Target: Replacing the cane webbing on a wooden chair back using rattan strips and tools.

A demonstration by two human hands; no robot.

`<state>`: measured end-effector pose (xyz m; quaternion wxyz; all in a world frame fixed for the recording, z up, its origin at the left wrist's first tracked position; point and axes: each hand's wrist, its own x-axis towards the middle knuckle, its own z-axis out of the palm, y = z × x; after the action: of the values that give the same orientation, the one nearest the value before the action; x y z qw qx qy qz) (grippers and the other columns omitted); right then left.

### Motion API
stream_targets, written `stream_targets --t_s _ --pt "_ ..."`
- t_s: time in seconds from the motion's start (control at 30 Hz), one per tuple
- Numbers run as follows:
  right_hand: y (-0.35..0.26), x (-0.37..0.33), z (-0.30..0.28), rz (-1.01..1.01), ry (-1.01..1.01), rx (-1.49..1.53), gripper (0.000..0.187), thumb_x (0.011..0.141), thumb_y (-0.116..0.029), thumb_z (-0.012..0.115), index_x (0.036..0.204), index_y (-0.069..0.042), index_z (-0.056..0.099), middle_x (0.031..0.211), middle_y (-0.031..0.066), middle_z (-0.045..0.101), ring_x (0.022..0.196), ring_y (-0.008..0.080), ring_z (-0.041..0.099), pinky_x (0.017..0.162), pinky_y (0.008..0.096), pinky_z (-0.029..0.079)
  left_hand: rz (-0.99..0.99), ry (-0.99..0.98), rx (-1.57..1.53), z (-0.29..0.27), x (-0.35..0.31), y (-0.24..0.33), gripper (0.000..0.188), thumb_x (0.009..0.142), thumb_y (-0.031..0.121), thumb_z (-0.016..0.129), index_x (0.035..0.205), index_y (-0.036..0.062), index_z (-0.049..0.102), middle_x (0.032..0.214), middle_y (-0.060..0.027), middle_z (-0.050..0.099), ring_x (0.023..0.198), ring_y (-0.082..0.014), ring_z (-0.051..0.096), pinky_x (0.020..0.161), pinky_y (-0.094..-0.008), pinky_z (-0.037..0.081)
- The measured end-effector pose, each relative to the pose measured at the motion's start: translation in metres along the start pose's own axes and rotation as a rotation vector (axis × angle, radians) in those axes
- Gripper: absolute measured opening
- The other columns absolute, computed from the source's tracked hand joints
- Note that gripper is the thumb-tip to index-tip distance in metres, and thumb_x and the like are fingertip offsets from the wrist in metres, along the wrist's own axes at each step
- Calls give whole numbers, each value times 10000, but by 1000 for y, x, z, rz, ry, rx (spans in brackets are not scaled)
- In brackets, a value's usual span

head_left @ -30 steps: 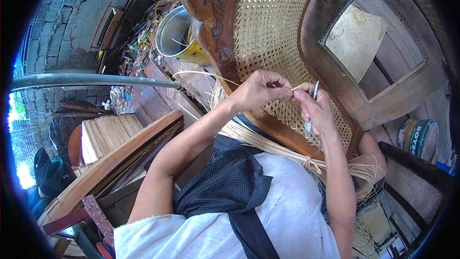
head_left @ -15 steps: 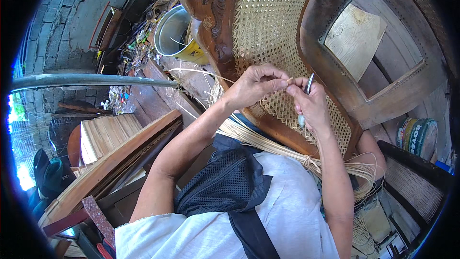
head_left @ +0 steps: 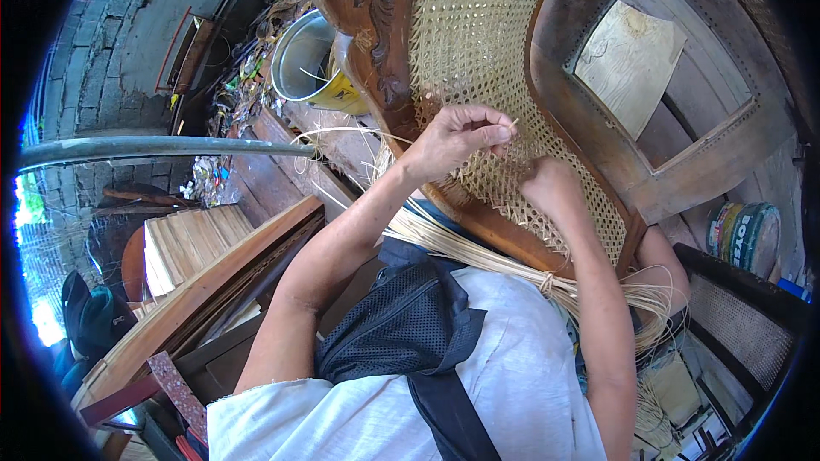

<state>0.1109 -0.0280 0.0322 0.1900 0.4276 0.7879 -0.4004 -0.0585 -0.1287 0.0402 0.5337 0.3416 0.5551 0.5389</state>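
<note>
My left hand [head_left: 465,138] is closed in a pinch, with the short end of a cane strip [head_left: 514,123] poking out between thumb and forefinger. It hovers over the woven cane panel [head_left: 478,26] of a carved wooden chair [head_left: 376,26] that lies tilted across my lap. Low against the same panel, to the right, is my right hand [head_left: 553,190]. Its back faces me and its fingers are curled under, so whatever it grips is hidden. A knotted bundle of cane strands [head_left: 444,239] lies across my lap below the chair.
A yellow bucket [head_left: 346,94] stands beyond the chair's left side. A metal pipe [head_left: 171,146] juts in from the left, above wooden boards [head_left: 201,243]. The chair's open seat frame [head_left: 589,102] is at upper right. A paint can [head_left: 745,239] and another caned chair [head_left: 739,329] are at right.
My right hand has parted from the left and moved down onto the cane panel, turning over. The pale-handled metal tool it held is now out of sight. The chair has shifted slightly left.
</note>
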Motion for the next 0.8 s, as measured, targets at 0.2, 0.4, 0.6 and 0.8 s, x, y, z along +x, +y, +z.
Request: stream_targets --t_s 0.2,0.4,0.6,0.8 --pt "29 10 -5 -10 112 -150 319 764 -163 630 1004 42 674 980 284 673 953 374 676 857 439 531 23 -100 -57 12 10 6 174 957 172 637 1036 27 693 875 -14 660 743 -73 581 688 -238 499" --pt "48 21 4 -61 -34 9 332 811 -210 587 1045 14 658 1014 267 669 949 372 673 844 448 526 -28 -293 -61 38 24 -4 166 958 163 637 1040 35 704 870 -9 662 701 -52 550 617 -219 479" --pt "73 24 15 -111 -4 133 303 855 -273 581 1071 -83 678 1016 195 694 938 344 682 790 423 530 -61 -371 86 59 30 -1 190 948 198 656 1042 43 715 896 -2 674 777 -54 585 665 -224 505" --pt "80 33 14 -286 259 -5 217 864 -153 588 1051 -80 670 903 149 708 853 260 695 723 389 532 37 -437 255 64 39 6 240 911 213 696 1083 45 713 1031 -37 713 879 -118 638 804 -298 538"
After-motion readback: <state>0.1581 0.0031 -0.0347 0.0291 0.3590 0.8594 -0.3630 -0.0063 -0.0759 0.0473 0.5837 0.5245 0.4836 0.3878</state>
